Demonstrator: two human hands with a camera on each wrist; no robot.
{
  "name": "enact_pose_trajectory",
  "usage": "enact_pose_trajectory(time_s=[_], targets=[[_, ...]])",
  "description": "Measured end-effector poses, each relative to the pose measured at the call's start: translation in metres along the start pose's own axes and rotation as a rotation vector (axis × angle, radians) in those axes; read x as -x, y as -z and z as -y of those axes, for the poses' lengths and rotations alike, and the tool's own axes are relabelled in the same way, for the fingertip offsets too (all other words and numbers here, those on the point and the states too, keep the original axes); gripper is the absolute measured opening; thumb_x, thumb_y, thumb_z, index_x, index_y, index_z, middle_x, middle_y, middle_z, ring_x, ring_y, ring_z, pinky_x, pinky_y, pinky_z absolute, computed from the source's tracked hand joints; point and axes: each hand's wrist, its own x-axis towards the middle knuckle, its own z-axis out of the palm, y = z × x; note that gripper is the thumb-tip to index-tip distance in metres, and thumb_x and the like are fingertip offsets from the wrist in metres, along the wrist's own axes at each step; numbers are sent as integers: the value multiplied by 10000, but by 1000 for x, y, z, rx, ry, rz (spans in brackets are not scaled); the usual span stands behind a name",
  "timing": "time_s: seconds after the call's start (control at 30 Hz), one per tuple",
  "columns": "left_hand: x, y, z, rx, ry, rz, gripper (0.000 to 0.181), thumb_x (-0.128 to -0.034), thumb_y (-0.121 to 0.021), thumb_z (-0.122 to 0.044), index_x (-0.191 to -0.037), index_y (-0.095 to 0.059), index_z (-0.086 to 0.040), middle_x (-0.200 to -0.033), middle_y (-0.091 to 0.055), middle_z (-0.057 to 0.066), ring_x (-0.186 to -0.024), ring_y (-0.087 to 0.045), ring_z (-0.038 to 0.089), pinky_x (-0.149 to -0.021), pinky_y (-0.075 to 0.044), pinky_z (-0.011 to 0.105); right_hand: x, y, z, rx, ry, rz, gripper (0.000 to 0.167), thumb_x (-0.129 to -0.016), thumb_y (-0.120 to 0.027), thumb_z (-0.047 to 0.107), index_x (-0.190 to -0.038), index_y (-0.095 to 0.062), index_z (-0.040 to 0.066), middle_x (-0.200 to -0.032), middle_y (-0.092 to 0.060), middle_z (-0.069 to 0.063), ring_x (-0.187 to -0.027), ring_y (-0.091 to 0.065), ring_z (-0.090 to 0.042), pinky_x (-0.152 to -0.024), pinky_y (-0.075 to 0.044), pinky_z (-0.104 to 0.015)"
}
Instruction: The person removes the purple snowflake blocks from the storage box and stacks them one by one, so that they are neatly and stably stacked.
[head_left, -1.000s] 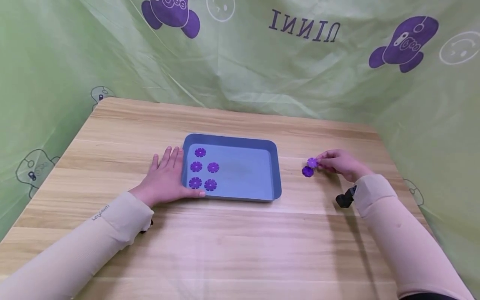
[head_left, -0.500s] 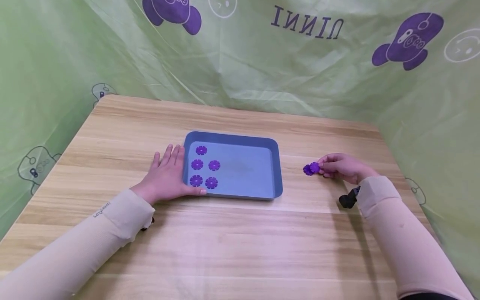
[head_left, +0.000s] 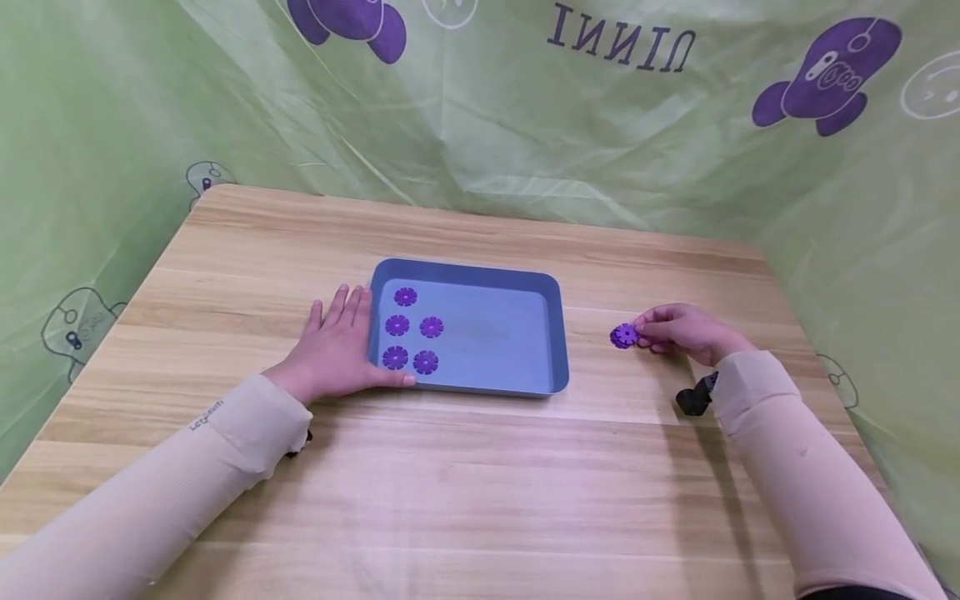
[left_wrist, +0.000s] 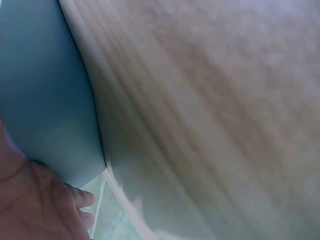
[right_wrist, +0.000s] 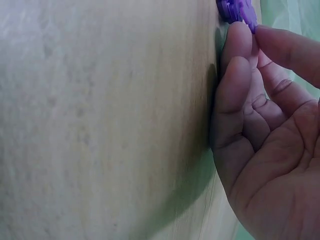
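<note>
Purple disc (head_left: 627, 334) has slid over the other disc (head_left: 616, 337) by the tray (head_left: 498, 333), right hand (head_left: 686, 332) pinching it. Left hand (head_left: 333, 354) is spread wide, touching the tray. Flipped lettering (head_left: 622, 42) reads UINNI.

Both arms (head_left: 176, 475) reach forward, the left grip (head_left: 330, 354) straight-fingered with thumb (head_left: 390, 378) out sideways, the right grip (head_left: 678, 328) pinching at its fingertips (right_wrist: 239, 39).

Dressed in pale beige sleeves (head_left: 813, 475), smooth and long, with wide folded cuffs (head_left: 752, 387). Marked near the left cuff with small dark lettering (head_left: 207, 415). Fitted at the right wrist with a rounded black device (head_left: 695, 398).
</note>
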Motion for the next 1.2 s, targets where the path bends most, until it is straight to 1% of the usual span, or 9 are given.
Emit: enact_pose_trajectory(time_s=[0.23,0.5,0.77,0.93,1.2], targets=[[0,0,0,6,0,4,1523,-693,-635,-920,-1598,40,102,-1684,20,291,-1547,113,434,-1197,107,633,0,-1,2,21,-6,-2,235,-1073,-515,58,-1244,-565,-95,-949,-674,17,-853,-637,-61,-780,-556,-223],[3,1,0,20,5,10,1522,-692,-640,-918,-1598,28,106,-1685,16,290,-1548,109,436,-1197,104,635,-1,-2,1,39,1,-3,275,-1067,-527,56,-1272,-557,-125,-956,-685,16,-856,-641,-64,-779,-556,-227],[2,2,-1,18,6,14,1530,-684,-635,-926,-1599,29,103,-1687,11,286,-1548,100,441,-1197,107,631,1,-5,3,55,1,-13,289,-1068,-533,63,-1277,-548,-136,-949,-680,12,-848,-634,-68,-771,-551,-223],[2,3,-1,10,7,14,1520,-693,-646,-913,-1599,25,106,-1687,2,291,-1548,86,450,-1200,92,636,2,-5,2,56,11,-14,294,-1085,-485,64,-1274,-542,-154,-941,-671,16,-839,-626,-62,-765,-551,-218],[2,3,-1,10,9,19,1526,-687,-639,-921,-1600,28,103,-1687,0,290,-1549,81,450,-1200,97,634,2,-5,3,66,9,-15,289,-1088,-491,81,-1265,-563,-135,-917,-669,23,-817,-609,-70,-744,-540,-220]])
